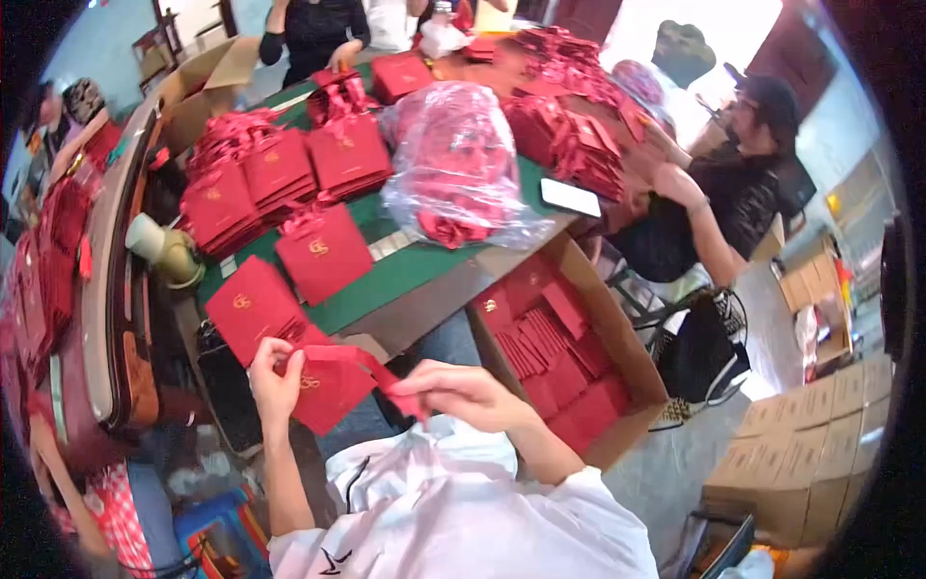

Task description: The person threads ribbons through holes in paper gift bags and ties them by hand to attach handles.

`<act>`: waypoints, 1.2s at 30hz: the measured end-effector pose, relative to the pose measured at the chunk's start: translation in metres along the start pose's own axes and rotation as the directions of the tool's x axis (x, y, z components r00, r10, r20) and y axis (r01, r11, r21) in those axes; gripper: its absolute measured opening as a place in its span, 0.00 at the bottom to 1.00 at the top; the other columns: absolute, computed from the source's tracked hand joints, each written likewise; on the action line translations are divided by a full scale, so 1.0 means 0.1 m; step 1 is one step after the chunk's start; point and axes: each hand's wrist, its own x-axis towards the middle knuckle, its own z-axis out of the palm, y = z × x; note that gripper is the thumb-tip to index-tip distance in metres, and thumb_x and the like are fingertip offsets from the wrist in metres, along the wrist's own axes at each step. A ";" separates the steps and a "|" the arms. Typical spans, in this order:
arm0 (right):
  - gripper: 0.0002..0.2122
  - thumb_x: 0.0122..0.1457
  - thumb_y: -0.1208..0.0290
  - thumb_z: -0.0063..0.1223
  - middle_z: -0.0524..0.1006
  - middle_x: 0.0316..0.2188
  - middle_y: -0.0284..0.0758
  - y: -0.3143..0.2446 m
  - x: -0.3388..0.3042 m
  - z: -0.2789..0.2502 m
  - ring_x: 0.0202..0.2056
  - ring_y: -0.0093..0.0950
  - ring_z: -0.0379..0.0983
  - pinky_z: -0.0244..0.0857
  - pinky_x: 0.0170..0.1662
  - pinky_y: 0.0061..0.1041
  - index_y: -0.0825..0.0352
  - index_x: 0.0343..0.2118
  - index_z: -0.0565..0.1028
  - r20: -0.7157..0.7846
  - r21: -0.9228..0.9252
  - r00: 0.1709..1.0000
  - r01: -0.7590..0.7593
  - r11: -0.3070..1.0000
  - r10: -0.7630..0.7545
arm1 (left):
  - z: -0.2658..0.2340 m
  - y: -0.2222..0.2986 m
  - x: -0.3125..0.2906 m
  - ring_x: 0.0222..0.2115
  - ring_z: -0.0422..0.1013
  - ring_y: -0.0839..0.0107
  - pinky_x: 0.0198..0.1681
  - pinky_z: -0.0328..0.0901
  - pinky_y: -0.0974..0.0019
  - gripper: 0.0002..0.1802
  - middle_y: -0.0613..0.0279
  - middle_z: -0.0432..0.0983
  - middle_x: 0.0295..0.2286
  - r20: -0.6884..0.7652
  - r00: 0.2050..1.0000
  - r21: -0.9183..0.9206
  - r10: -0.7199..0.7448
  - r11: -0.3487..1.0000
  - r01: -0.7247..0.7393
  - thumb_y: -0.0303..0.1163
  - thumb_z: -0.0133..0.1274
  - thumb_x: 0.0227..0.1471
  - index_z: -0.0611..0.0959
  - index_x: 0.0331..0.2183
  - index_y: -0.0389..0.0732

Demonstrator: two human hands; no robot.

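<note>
Apparently to steady it, the left hand (275, 384) pinches the upper edge of a flat red paper bag with a gold emblem (338, 394), held before the body near the green tabletop (417, 273). The right hand (471, 394) grasps a red fabric ribbon (370, 363), seemingly keeping it spread. An open brown cardboard box (629, 349) stands near the right forearm, presumably for easy reach.

At 12 o'clock, wrinkled plastic (529, 230) blurs its red contents (463, 179). At 11, the top edge cuts off a person in black (318, 39). Toward 4, red packets (535, 343) hide the bottom of the box (629, 349). At 6, the right hand (473, 394) covers part of the red ribbon (374, 367).
</note>
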 end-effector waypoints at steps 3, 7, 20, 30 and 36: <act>0.16 0.59 0.84 0.53 0.73 0.42 0.36 -0.20 -0.11 0.01 0.43 0.25 0.73 0.69 0.43 0.25 0.69 0.51 0.75 -0.011 -0.160 1.000 -0.027 0.987 0.025 | 0.34 0.01 -0.29 0.25 0.70 0.80 0.31 0.65 0.73 0.09 0.67 0.72 0.23 0.007 0.999 -0.072 -0.054 0.996 0.055 0.22 0.61 0.50 0.74 0.30 0.37; 0.07 0.58 0.80 0.58 0.73 0.37 0.35 0.04 0.17 0.22 0.41 0.28 0.73 0.68 0.42 0.26 0.69 0.39 0.77 -0.156 -0.335 0.982 0.052 0.941 -0.110 | 0.27 0.02 -0.04 0.25 0.70 0.80 0.30 0.65 0.72 0.09 0.66 0.73 0.23 0.058 0.998 -0.027 0.018 1.000 -0.016 0.22 0.60 0.50 0.74 0.30 0.37; 0.07 0.57 0.75 0.56 0.79 0.36 0.43 0.92 0.35 -0.03 0.39 0.44 0.78 0.72 0.40 0.35 0.67 0.38 0.75 -0.363 -0.700 0.920 -0.164 0.695 -0.148 | 0.94 0.12 0.21 0.25 0.79 0.66 0.31 0.72 0.62 0.11 0.60 0.81 0.23 0.083 0.997 0.130 -0.001 0.991 -0.010 0.35 0.64 0.46 0.80 0.32 0.43; 0.07 0.54 0.71 0.61 0.77 0.30 0.39 1.39 0.54 -0.18 0.31 0.41 0.76 0.70 0.33 0.37 0.64 0.33 0.75 -0.403 -0.805 0.909 -0.295 0.515 -0.109 | 1.16 -0.19 0.32 0.33 0.77 0.58 0.40 0.68 0.57 0.09 0.58 0.81 0.29 0.182 0.983 0.036 0.002 0.999 -0.008 0.31 0.59 0.50 0.80 0.35 0.41; 0.07 0.55 0.71 0.61 0.76 0.30 0.40 1.45 0.59 -0.17 0.32 0.41 0.75 0.70 0.35 0.37 0.65 0.33 0.76 -0.438 -0.781 0.893 -0.319 0.537 -0.106 | 0.88 -0.05 -0.04 0.42 0.68 0.50 0.46 0.64 0.52 0.18 0.51 0.73 0.40 0.057 0.986 0.459 0.158 0.873 -0.166 0.28 0.56 0.50 0.79 0.45 0.39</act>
